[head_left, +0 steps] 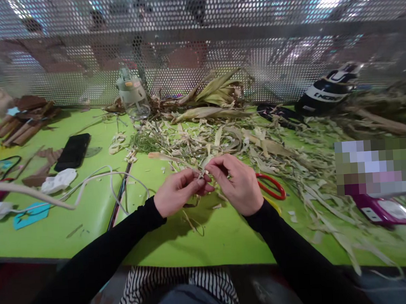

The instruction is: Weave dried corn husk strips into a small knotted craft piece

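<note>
My left hand (179, 190) and my right hand (238, 183) meet above the green table, fingertips almost touching. Both are closed in a pinch on a small piece of dried leaf strip (201, 170), mostly hidden by the fingers. Thin fibres (194, 226) dangle below my left hand. Just beyond my fingers lies a wide heap of torn dried leaf scraps (188, 141). A pair of scissors, by the look of its red loop handle (272, 186), lies right of my right hand, partly covered by it.
A clear bottle (133, 94), husk-like leaves (216, 94) and a dark bottle (326, 91) stand or lie along the perforated metal screen (197, 51). Left are a phone (72, 151), a white cable (99, 174) and a blue cutout (31, 215). A purple power strip (387, 209) lies right.
</note>
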### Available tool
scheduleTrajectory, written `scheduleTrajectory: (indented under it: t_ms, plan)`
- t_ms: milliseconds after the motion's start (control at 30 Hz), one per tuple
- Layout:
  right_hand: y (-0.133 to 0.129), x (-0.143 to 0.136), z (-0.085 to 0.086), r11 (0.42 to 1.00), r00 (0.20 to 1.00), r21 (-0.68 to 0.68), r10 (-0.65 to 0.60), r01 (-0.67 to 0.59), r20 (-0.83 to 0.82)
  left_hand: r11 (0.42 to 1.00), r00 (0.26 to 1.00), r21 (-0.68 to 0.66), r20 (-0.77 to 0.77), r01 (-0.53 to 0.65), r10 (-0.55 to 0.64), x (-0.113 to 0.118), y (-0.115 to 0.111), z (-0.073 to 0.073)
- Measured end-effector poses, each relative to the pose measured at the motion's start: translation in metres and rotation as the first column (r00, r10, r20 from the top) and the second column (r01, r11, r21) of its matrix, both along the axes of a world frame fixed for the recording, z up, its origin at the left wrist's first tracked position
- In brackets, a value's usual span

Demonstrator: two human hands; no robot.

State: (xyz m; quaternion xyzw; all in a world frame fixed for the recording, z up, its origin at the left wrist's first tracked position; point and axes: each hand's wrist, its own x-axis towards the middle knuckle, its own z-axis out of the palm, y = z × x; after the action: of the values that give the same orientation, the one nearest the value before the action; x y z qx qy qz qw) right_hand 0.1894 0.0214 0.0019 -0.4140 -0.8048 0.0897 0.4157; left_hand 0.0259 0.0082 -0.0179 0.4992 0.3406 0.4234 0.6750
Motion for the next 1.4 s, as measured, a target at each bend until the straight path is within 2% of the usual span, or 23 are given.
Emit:
scheduleTrajectory:
  t_ms: [100,200,333,433,567,800,900,967,1100,1167,1267,1333,1400]
  plan:
    - [0.000,0.000,0.000,0.999,1.000,-0.034,0.005,-0.005,-0.008,1.000,1.000,-0.003,0.009,0.025,-0.025,0.000,-0.001,0.001]
    - [0.001,0.001,0.002,0.999,1.000,-0.034,-0.010,0.010,0.002,0.999,1.000,-0.035,0.027,-0.009,0.010,-0.001,-0.002,0.003]
    - [0.002,0.002,0.003,0.987,0.997,0.139,-0.078,0.076,0.010,0.988,0.984,-0.150,0.166,-0.043,0.068,-0.002,0.000,0.006]
    - [0.001,0.000,0.002,0.980,0.998,0.197,-0.038,0.029,0.044,0.959,0.961,-0.268,0.229,-0.090,0.154,-0.004,0.003,0.007]
    - [0.000,-0.002,-0.003,0.987,0.998,0.162,-0.029,0.020,0.055,0.944,0.952,-0.305,0.232,-0.126,0.202,-0.006,0.005,0.006]
    - [0.002,-0.003,-0.006,1.000,0.999,0.027,-0.010,0.009,0.033,0.964,0.985,-0.263,0.154,-0.034,0.077,-0.006,0.004,0.004]
    - [0.002,-0.003,-0.005,1.000,1.000,0.008,-0.016,0.016,0.016,0.984,0.998,-0.176,0.054,0.032,-0.023,-0.006,0.005,0.003]
    - [0.001,-0.003,-0.003,1.000,1.000,0.012,-0.020,0.020,0.008,0.996,0.999,-0.082,0.000,0.041,-0.041,-0.005,0.006,0.001]
    - [-0.001,-0.003,-0.001,0.999,1.000,0.034,-0.010,0.010,-0.019,0.984,0.990,0.172,-0.121,-0.046,0.067,-0.007,0.004,-0.003]
    - [-0.002,-0.004,-0.002,0.998,0.999,0.056,0.038,-0.038,0.002,0.920,0.948,0.374,-0.231,-0.121,0.218,-0.009,0.003,-0.005]
    - [-0.003,-0.005,-0.006,0.990,0.993,0.099,0.093,-0.100,0.073,0.760,0.843,0.632,-0.320,-0.152,0.434,-0.013,0.002,-0.006]
    - [-0.003,-0.006,-0.008,0.990,0.991,0.103,0.081,-0.092,0.104,0.702,0.807,0.706,-0.359,-0.094,0.469,-0.014,0.002,-0.006]
    - [-0.003,-0.007,-0.007,0.993,0.992,0.101,0.056,-0.068,0.114,0.691,0.784,0.722,-0.407,-0.039,0.469,-0.014,0.002,-0.005]
